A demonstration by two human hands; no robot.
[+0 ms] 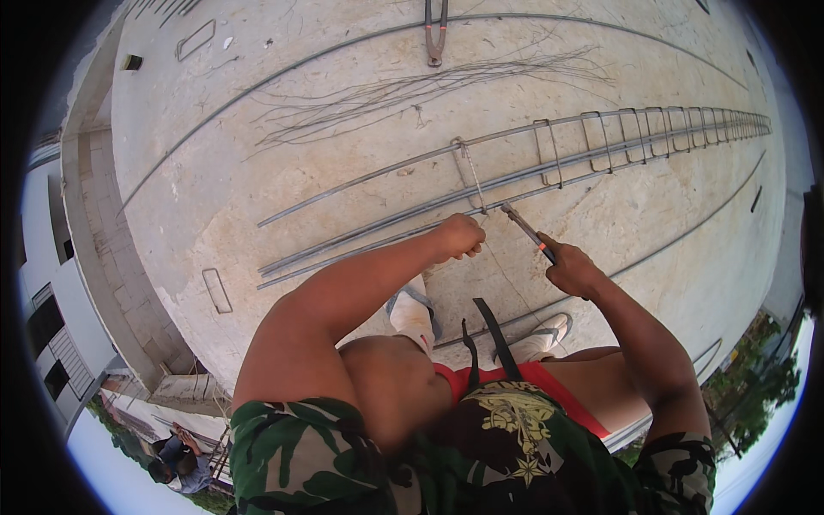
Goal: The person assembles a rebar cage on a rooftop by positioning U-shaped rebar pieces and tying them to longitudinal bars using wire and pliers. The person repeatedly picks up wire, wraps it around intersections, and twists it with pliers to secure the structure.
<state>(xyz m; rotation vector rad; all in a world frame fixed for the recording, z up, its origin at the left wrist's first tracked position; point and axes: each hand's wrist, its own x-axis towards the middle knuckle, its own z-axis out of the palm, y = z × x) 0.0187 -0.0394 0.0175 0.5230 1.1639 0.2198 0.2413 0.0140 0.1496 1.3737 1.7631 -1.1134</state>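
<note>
My right hand (573,270) is wrapped round the handles of a pair of pincers (522,225) with dark and orange grips. The pincers' jaws are near the closest bar of a long rebar cage (601,157), by a stirrup (469,172). Just left of the jaws, my left hand (462,237) is closed, its fingertips curled together; whatever they hold, if anything, is too small to make out. Rectangular stirrups cross the cage's long bars, closely spaced toward the far right.
Loose tie wires (403,93) lie beyond the cage, with a second pair of pincers (436,43) above them. A long curved bar (249,93) and a loose stirrup (217,290) rest on the concrete slab (193,249). Another person (182,462) is at lower left.
</note>
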